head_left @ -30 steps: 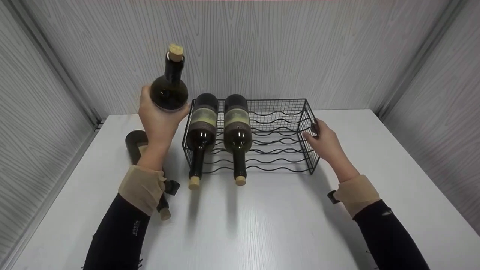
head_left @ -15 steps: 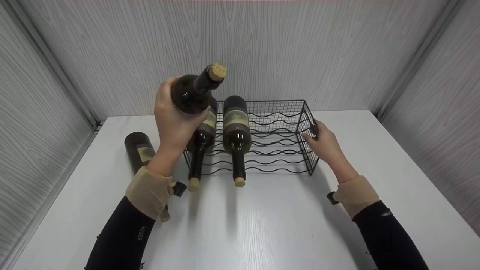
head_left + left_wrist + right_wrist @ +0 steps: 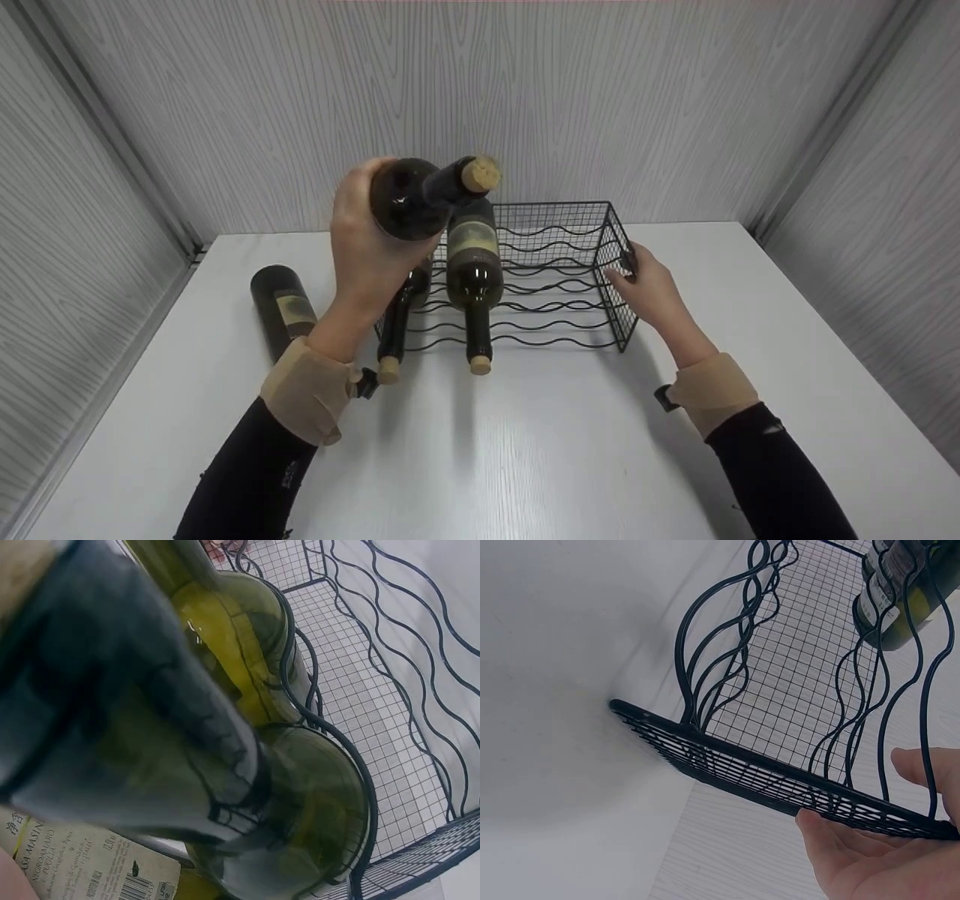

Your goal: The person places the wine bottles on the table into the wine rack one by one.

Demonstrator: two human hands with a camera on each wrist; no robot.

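Note:
My left hand [image 3: 364, 247] grips a dark wine bottle [image 3: 411, 201] by its body, raised above the left part of a black wire wine rack [image 3: 555, 304]. This bottle tilts, its cork pointing right and towards me. Two more corked wine bottles lie in the rack: the leftmost bottle [image 3: 395, 326] is partly hidden behind my left hand, the other bottle [image 3: 475, 262] shows whole but for its base end. In the left wrist view the held bottle's neck [image 3: 127, 712] looms blurred. My right hand [image 3: 651, 289] holds the rack's right side panel [image 3: 765, 772], thumb inside, fingers outside.
Another wine bottle [image 3: 283, 307] lies on the white table [image 3: 555, 450] left of the rack, partly covered by my left forearm. A grey wood-grain wall [image 3: 525, 97] stands behind the rack, with side walls at left and right.
My left hand has carried its bottle to the right and slightly down, from left of the rack to over it. The bottle's neck has tipped rightward. My right hand stays put.

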